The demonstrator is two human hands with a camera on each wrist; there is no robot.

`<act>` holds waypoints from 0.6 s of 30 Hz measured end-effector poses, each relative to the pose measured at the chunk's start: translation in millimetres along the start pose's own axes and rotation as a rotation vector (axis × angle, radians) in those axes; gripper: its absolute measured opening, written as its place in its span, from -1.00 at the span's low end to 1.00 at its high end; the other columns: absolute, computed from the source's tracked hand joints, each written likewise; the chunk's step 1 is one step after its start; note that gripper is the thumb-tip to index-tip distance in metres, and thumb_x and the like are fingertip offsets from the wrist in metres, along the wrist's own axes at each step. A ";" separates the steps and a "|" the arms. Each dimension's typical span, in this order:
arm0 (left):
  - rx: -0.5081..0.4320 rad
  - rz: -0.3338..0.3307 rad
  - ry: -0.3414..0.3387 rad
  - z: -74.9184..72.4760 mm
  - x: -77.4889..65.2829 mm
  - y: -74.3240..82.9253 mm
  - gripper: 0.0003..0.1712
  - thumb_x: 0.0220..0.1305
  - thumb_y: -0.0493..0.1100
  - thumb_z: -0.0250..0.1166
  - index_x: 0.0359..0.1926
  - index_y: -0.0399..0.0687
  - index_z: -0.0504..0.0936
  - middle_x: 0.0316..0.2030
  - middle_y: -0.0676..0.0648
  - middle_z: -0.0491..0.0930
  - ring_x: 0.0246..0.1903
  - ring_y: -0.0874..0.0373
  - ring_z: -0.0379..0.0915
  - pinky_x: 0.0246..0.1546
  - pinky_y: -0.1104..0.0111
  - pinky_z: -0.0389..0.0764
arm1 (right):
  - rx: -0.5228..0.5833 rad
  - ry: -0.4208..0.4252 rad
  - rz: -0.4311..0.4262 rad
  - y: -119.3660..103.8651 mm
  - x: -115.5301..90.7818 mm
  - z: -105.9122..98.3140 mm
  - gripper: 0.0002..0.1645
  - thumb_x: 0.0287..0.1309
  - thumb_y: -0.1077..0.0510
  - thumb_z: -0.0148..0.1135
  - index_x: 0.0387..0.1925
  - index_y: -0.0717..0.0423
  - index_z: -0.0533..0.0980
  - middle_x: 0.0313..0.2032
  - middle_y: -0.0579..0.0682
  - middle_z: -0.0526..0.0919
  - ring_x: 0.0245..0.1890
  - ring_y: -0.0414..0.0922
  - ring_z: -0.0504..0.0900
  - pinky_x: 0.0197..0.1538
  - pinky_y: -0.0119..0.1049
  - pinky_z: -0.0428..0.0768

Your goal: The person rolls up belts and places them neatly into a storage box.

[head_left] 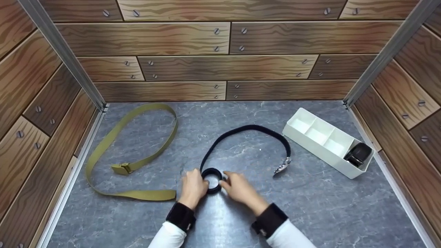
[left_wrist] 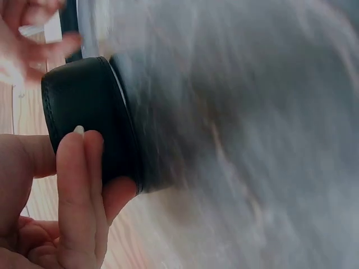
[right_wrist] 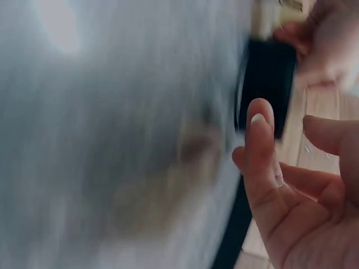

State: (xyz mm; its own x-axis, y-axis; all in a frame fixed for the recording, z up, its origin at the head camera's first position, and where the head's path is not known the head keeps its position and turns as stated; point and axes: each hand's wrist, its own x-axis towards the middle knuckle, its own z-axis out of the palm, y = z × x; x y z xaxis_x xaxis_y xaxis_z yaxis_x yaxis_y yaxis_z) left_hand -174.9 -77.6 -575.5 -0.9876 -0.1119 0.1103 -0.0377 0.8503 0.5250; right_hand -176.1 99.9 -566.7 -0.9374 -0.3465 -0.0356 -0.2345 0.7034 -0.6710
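Note:
A black belt lies on the grey surface, one end rolled into a ring-shaped coil and the other ending in a silvery buckle. My left hand pinches the coil's left side, thumb inside the ring and fingers along the outside. The left wrist view shows the coil's smooth, stitched black band between thumb and fingers. At the coil's right side is my right hand, its fingers loosely extended and the thumb apart from them. In the right wrist view its fingertips overlap the coil.
To the left lies an olive webbing belt in a loose loop, with a flat buckle. A white divided box stands at the right, a rolled black belt in its near compartment. Wood-patterned walls enclose the surface.

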 end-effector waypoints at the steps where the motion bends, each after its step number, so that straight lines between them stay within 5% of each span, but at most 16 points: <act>1: -0.002 0.005 -0.003 0.2 -0.5 0.4 -0.81 -0.15 -0.24 0.38 -0.50 -0.29 0.59 -0.50 -0.35 0.63 -0.50 -0.29 0.59 -0.49 0.00 0.57 | 0.016 -0.006 -0.003 -2.2 2.4 5.1 -0.43 0.30 0.10 0.22 0.20 0.40 0.42 -0.58 -0.09 0.53 -0.71 -0.26 0.47 -0.56 -0.34 0.52; 6: -0.040 0.041 -0.052 -2.4 1.2 -3.9 -0.78 -0.14 -0.24 0.42 -0.51 -0.26 0.55 -0.49 -0.32 0.62 -0.47 -0.26 0.60 -0.47 0.01 0.57 | 0.013 0.019 0.026 -9.8 10.3 16.6 -0.44 0.31 0.20 0.17 0.24 0.45 0.37 -0.33 0.30 0.67 -0.84 -0.33 0.46 -0.67 -0.41 0.48; 10: -0.075 0.088 -0.115 -8.1 8.4 -9.6 -0.76 -0.04 -0.22 0.45 -0.52 -0.27 0.55 -0.49 -0.28 0.63 -0.44 -0.18 0.62 -0.44 0.06 0.60 | -0.022 0.003 0.044 -11.9 13.2 16.8 -0.48 0.28 0.27 0.13 0.25 0.37 0.41 -0.26 0.38 0.67 -0.83 -0.25 0.51 -0.70 -0.36 0.50; 14: -0.049 0.149 -0.146 -12.4 15.2 -12.9 -0.73 0.05 -0.18 0.45 -0.54 -0.25 0.57 -0.54 -0.21 0.62 -0.47 -0.11 0.62 -0.47 0.12 0.60 | -0.098 -0.040 -0.020 -9.2 15.7 15.2 -0.52 0.29 0.27 0.13 0.23 0.28 0.46 -0.06 0.34 0.64 -0.40 0.01 0.72 -0.34 -0.18 0.66; 18: -0.010 0.191 -0.177 -13.0 15.9 -11.5 -0.77 0.06 -0.21 0.44 -0.55 -0.20 0.55 -0.60 -0.11 0.57 -0.53 -0.03 0.57 -0.50 0.16 0.57 | -0.133 -0.056 -0.115 -5.1 17.7 12.8 -0.56 0.26 0.31 0.14 0.17 0.25 0.52 -0.04 0.25 0.66 -0.13 0.09 0.67 -0.11 -0.09 0.62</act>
State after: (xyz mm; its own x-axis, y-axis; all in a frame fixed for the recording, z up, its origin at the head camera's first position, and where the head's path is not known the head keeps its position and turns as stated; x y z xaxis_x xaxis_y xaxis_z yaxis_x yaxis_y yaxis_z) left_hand -188.2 -95.8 -568.8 -0.9880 0.1428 0.0592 0.1527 0.8420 0.5174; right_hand -188.2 82.2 -573.4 -0.8875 -0.4607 -0.0076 -0.3751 0.7319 -0.5689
